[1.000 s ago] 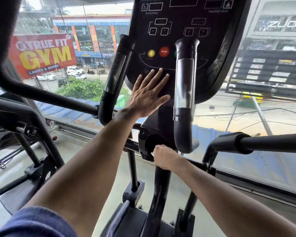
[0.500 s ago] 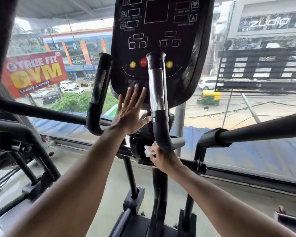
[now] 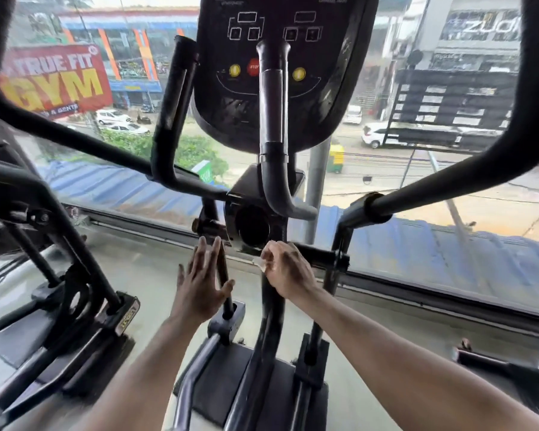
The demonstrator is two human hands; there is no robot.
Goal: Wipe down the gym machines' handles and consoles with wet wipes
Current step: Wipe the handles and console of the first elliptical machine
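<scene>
**Entry: Elliptical trainer by the window, two hands low at the centre post**

Right hand (image 3: pixel 288 270): fingers (image 3: pixel 269 255) curled, pinching a small pale wet wipe (image 3: pixel 263 265) between thumb and fingertips. The wipe was bunched and mostly hidden; it sat in front of the black crossbar (image 3: pixel 316 255), just below the round dark hub (image 3: pixel 252 227) of the machine. Whether the wipe touched the bar could not be told.

Left hand (image 3: pixel 201 284): fingers straight and spread, back of the hand up, holding nothing. It hovered near a thin black rod (image 3: pixel 224 283), the thumb beside it; contact unclear.

Fixed handles: one upright black handle (image 3: pixel 273 119) with a grey sensor strip, rising in front of the console and curving to the right at its foot; a second handle (image 3: pixel 175 110) to its left, tilted.

Console (image 3: pixel 324 88): black panel above the hands and well apart from them, with white-outlined buttons, two yellow buttons and a red stop button partly hidden behind the centre handle.

Moving arms: long black tubes sweeping in from the left (image 3: pixel 75 132) and right (image 3: pixel 448 181).

Surroundings: a second machine (image 3: pixel 59 275) on the left; a wide window (image 3: pixel 417 228) behind, showing a street with cars and a red gym sign (image 3: pixel 53 82). The picture was blurred throughout.
</scene>
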